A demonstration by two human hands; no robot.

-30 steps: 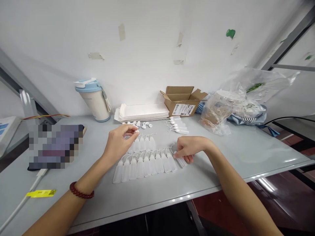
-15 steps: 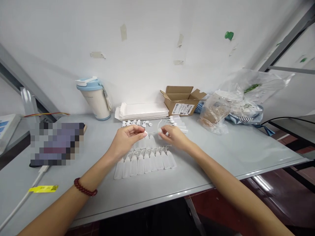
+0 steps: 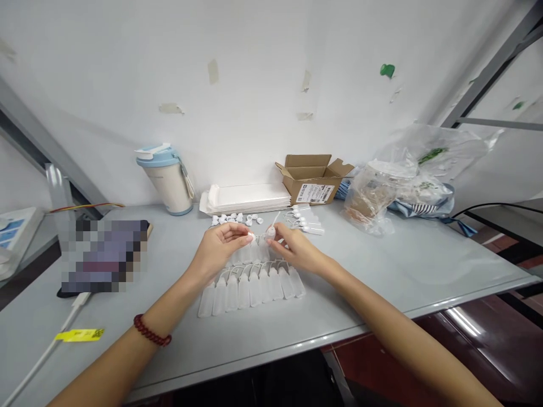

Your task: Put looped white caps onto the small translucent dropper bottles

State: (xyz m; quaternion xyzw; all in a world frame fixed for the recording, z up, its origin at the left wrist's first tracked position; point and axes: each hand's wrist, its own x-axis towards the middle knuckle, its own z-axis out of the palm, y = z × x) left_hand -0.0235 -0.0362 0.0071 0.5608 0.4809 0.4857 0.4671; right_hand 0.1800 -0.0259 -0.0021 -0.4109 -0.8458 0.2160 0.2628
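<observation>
My left hand (image 3: 220, 247) pinches a small white cap at its fingertips, held just above the table. My right hand (image 3: 292, 247) holds a small clear squeeze bottle with a tethered cap, its tip close to the left hand's cap. Below both hands lies a row of several clear squeeze bottles (image 3: 250, 282) side by side, with a second shorter row behind it. Loose white caps (image 3: 235, 218) are scattered farther back. A few more bottles (image 3: 307, 223) lie to the right of the caps.
On the grey table (image 3: 424, 265) stand a blue-lidded cup (image 3: 167, 178), a stack of white packets (image 3: 246, 198), an open cardboard box (image 3: 314, 178) and plastic bags (image 3: 403, 181). A blurred dark object (image 3: 102, 254) and a yellow-tagged cable (image 3: 78, 334) lie at left.
My right hand lifted a bottle from the right end of the front row and brought it up to my left hand, which kept its cap and shifted slightly right.
</observation>
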